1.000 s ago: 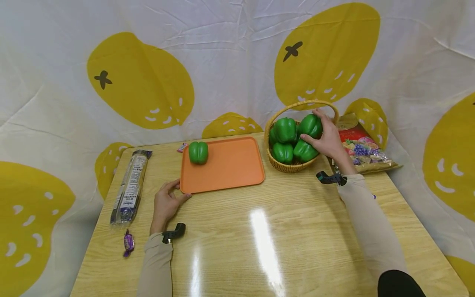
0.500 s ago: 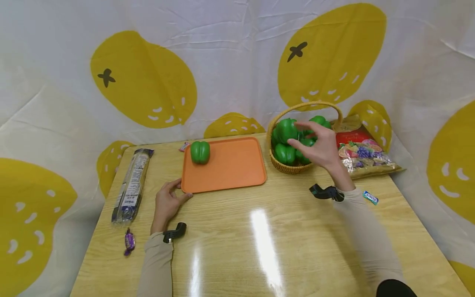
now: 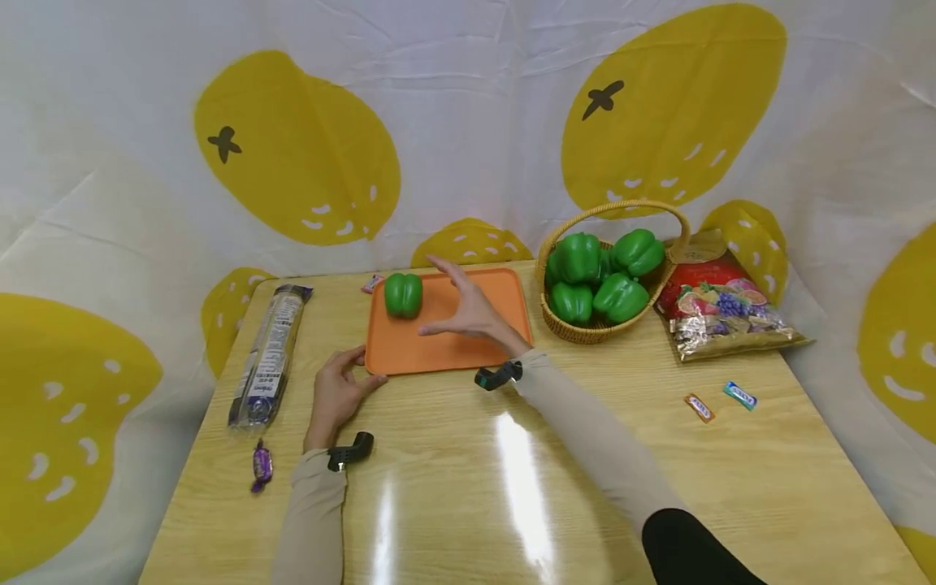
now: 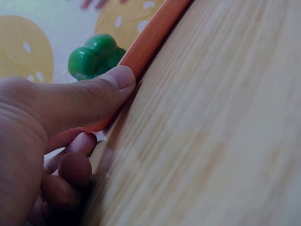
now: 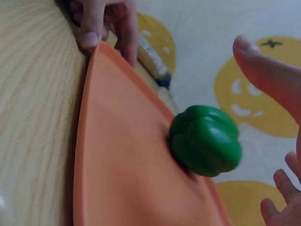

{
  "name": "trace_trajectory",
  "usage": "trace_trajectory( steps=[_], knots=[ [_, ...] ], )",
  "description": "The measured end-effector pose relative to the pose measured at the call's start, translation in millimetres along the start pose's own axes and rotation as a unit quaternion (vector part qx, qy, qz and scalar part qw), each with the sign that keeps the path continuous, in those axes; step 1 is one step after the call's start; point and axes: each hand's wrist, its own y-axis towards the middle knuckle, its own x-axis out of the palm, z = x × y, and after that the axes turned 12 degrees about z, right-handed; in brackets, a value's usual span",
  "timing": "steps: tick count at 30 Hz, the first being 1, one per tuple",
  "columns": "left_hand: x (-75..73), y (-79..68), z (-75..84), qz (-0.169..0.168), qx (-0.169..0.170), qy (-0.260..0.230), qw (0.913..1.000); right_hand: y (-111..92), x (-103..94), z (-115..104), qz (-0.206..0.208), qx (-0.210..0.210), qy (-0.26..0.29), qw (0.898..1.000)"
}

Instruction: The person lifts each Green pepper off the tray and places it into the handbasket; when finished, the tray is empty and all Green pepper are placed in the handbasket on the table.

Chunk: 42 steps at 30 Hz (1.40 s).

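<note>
A green bell pepper (image 3: 404,295) sits near the back left of the orange tray (image 3: 427,349). My right hand (image 3: 474,313) is over the tray, to the right of that pepper, its thumb and fingers spread wide with nothing between them. In the right wrist view, a gap separates the hand from the pepper (image 5: 205,140). At the tray's front left corner, my left hand (image 3: 339,394) grips the edge, thumb (image 4: 113,80) along the front side and fingers round the left side. A wicker basket (image 3: 594,331) with several green bell peppers (image 3: 620,298) stands right of the tray.
A long plastic-wrapped package (image 3: 270,357) lies at the left, with a purple candy (image 3: 262,465) below it. A red and gold bag (image 3: 720,305) lies right of the basket. Two small candies, one orange-brown (image 3: 699,407) and one teal (image 3: 741,396), lie nearer. A patterned cloth hangs behind.
My right hand has let go of a pepper in the basket and moved left over the tray. The left hand stays at the tray's corner. The head view has shifted slightly.
</note>
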Motion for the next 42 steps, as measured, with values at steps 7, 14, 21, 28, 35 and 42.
trace_trajectory(
  steps=[7,14,21,28,35,42],
  knots=[
    [12.6,-3.2,5.5,-0.01,0.008,-0.006,0.9999,12,28.5,31,-0.003,0.038,-0.049,0.998],
    [22.6,-6.7,9.5,-0.021,0.007,-0.009,0.9997,9,35.2,44,0.006,0.066,-0.05,0.997],
    [22.7,-7.1,11.2,-0.028,0.001,-0.003,0.9996,-16,-2.2,12,0.024,-0.007,-0.045,0.999],
    [12.7,-6.3,9.9,-0.025,-0.009,0.01,0.9996,-63,-77.4,-50,0.067,-0.205,-0.019,0.976],
    [4.4,-4.2,5.5,-0.012,-0.017,0.016,0.9996,-93,-151.4,-78,0.119,-0.282,-0.1,0.947],
    [1.3,-2.3,2.5,-0.003,-0.009,0.011,0.9999,-102,-196.8,-63,0.171,-0.263,-0.163,0.935]
  ],
)
